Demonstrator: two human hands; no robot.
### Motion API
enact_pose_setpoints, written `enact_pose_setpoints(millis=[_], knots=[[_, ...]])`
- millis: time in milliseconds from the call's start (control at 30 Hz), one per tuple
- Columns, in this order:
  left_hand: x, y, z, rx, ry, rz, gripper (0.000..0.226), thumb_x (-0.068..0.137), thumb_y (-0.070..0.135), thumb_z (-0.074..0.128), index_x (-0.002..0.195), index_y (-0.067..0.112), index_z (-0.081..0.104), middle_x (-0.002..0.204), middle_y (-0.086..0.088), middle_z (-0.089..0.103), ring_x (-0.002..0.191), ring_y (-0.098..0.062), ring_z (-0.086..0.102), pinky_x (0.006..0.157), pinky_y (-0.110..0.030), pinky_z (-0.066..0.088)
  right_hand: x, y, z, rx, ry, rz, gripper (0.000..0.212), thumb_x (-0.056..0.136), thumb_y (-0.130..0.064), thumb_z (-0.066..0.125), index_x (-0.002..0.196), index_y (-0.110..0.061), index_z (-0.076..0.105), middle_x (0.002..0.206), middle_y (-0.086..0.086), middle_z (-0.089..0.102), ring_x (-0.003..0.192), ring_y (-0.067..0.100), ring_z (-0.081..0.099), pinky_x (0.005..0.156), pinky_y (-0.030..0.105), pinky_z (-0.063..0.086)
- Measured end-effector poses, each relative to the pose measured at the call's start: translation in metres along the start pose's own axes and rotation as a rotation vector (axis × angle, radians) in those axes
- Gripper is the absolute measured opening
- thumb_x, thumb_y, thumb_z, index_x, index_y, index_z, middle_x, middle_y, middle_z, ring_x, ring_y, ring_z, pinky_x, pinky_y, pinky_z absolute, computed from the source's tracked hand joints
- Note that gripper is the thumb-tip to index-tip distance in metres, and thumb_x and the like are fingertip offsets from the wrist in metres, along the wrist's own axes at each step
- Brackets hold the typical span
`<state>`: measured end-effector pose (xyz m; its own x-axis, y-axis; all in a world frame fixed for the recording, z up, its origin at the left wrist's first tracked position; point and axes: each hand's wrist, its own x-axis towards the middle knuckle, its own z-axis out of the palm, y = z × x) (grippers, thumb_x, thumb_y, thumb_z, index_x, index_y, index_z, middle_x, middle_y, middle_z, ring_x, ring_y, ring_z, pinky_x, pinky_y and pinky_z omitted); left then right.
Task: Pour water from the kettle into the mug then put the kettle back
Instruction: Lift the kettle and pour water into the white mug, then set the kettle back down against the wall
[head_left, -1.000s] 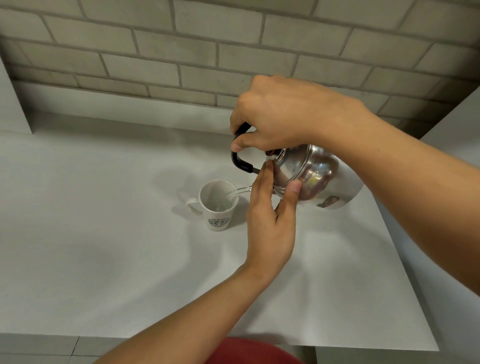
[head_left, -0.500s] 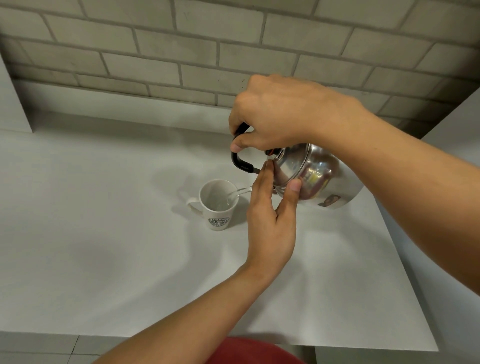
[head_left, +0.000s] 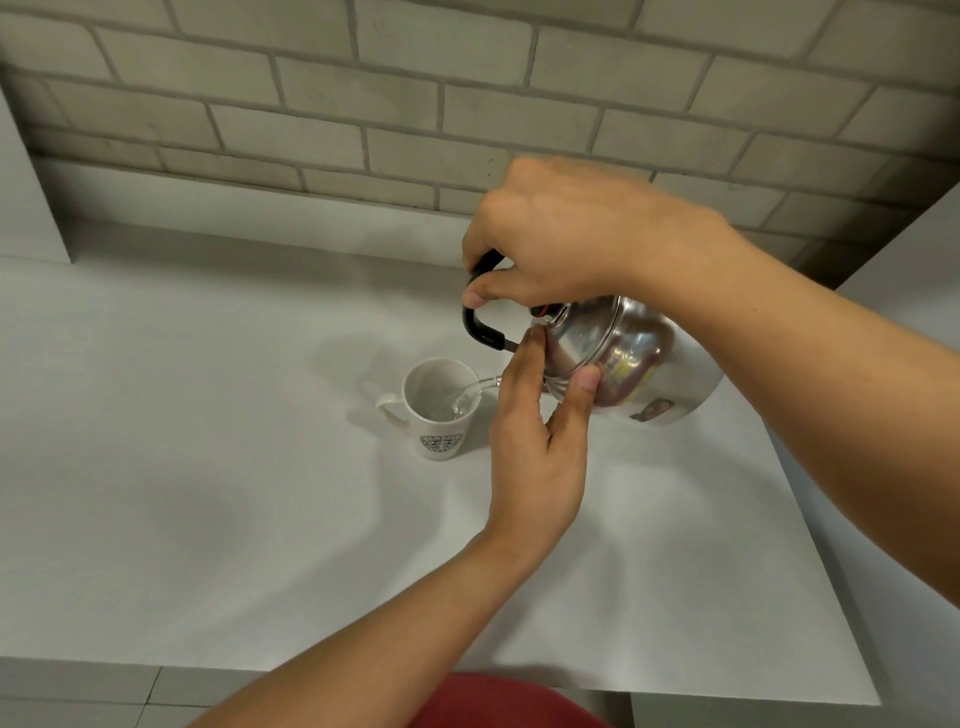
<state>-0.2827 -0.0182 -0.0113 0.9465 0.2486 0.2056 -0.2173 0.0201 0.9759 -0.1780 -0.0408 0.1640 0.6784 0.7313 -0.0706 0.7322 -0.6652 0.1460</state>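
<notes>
A shiny steel kettle (head_left: 628, 358) with a black handle hangs tilted to the left above the white table (head_left: 208, 493). My right hand (head_left: 556, 234) grips the black handle from above. My left hand (head_left: 535, 441) presses its fingertips and thumb against the kettle's lid. A thin stream of water (head_left: 475, 389) runs from the spout, which my left hand hides, into a white mug (head_left: 439, 410) with a dark round logo. The mug stands upright on the table left of the kettle, handle pointing left, with some water inside.
A grey brick wall (head_left: 363, 104) rises behind the table. White panels stand at the far left (head_left: 21, 197) and far right (head_left: 914, 270). The table's front edge (head_left: 363, 670) is near me, with a red object (head_left: 509, 701) below it.
The kettle stays tilted and water keeps running into the mug. Both hands hold nearly the same pose; the water level in the mug has risen slightly.
</notes>
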Motion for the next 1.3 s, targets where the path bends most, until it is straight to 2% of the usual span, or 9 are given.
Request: enact_pose_setpoints(millis=[133,267,400,467,633,833,967,1067,1300], knots=[[-0.001,-0.004,-0.007,0.044,-0.044,0.037,0.055,0.105,0.035,0.059,0.155,0.017,0.044,0.146,0.020,0.049,0.137,0.017,0.038,0.098,0.005,0.032,-0.005,0.005,0.007,0.058,0.029,0.025,0.031,0.095,-0.052,0.068,0.106,-0.025,0.079,0.065,-0.013,0.049,0.079,0.028,0.064,0.063,0.036,0.051],[0.001,-0.011,-0.016,0.150,-0.096,0.030,0.060,0.104,0.042,0.058,0.158,0.021,0.039,0.156,0.005,0.047,0.144,0.006,0.036,0.102,0.002,0.031,-0.015,0.011,0.016,0.131,0.072,0.032,0.034,0.096,-0.054,0.065,0.109,-0.026,0.079,0.075,-0.003,0.066,0.079,0.025,0.063,0.068,0.043,0.057],[0.003,-0.016,-0.022,0.201,-0.165,0.021,0.063,0.104,0.042,0.059,0.160,0.023,0.035,0.163,0.006,0.039,0.150,0.000,0.031,0.118,-0.037,0.041,-0.027,0.019,0.026,0.195,0.167,0.034,0.034,0.097,-0.054,0.063,0.111,-0.028,0.079,0.083,-0.003,0.074,0.075,0.019,0.059,0.074,0.045,0.056],[0.005,-0.015,-0.025,0.213,-0.193,0.020,0.065,0.104,0.041,0.060,0.161,0.023,0.034,0.164,0.006,0.037,0.152,-0.002,0.030,0.118,-0.043,0.041,-0.034,0.023,0.032,0.213,0.224,0.047,0.035,0.097,-0.053,0.063,0.112,-0.027,0.079,0.086,-0.004,0.076,0.074,0.015,0.057,0.076,0.044,0.055],[0.005,-0.011,-0.033,0.351,-0.230,0.092,0.058,0.103,0.048,0.058,0.156,0.028,0.042,0.165,0.008,0.034,0.149,0.011,0.023,0.118,-0.011,0.026,-0.058,0.034,0.051,0.283,0.406,0.071,0.036,0.099,-0.049,0.063,0.112,-0.021,0.080,0.089,0.000,0.080,0.076,0.022,0.070,0.074,0.043,0.054],[0.013,-0.002,-0.047,0.369,-0.059,0.333,0.015,0.103,0.032,0.062,0.115,0.023,0.064,0.117,0.011,0.056,0.113,-0.007,0.059,0.094,-0.023,0.050,-0.087,0.042,0.081,0.468,0.670,0.214,0.026,0.095,-0.040,0.073,0.107,-0.018,0.082,0.088,0.001,0.081,0.076,0.020,0.074,0.073,0.041,0.056],[0.037,0.013,-0.041,0.379,-0.079,0.309,0.034,0.106,0.031,0.058,0.140,0.024,0.055,0.131,0.007,0.052,0.121,-0.002,0.056,0.095,-0.031,0.057,-0.100,0.042,0.100,0.586,0.781,0.267,0.022,0.093,-0.034,0.077,0.108,-0.018,0.082,0.092,-0.002,0.081,0.083,0.014,0.076,0.076,0.039,0.059],[0.056,0.023,-0.035,0.499,-0.200,0.297,0.050,0.108,0.038,0.053,0.156,0.033,0.039,0.140,0.009,0.050,0.114,-0.003,0.058,0.094,-0.009,0.047,-0.104,0.044,0.114,0.633,0.843,0.294,0.021,0.092,-0.035,0.079,0.108,-0.021,0.082,0.093,-0.006,0.081,0.083,0.008,0.075,0.075,0.035,0.059],[0.081,0.030,-0.022,0.610,-0.353,0.394,0.032,0.108,0.021,0.055,0.138,0.017,0.066,0.116,-0.003,0.071,0.103,-0.013,0.065,0.090,-0.010,0.043,-0.107,0.060,0.142,0.734,0.873,0.359,0.022,0.091,-0.035,0.080,0.109,-0.022,0.082,0.099,-0.011,0.081,0.091,0.002,0.075,0.081,0.022,0.058]])
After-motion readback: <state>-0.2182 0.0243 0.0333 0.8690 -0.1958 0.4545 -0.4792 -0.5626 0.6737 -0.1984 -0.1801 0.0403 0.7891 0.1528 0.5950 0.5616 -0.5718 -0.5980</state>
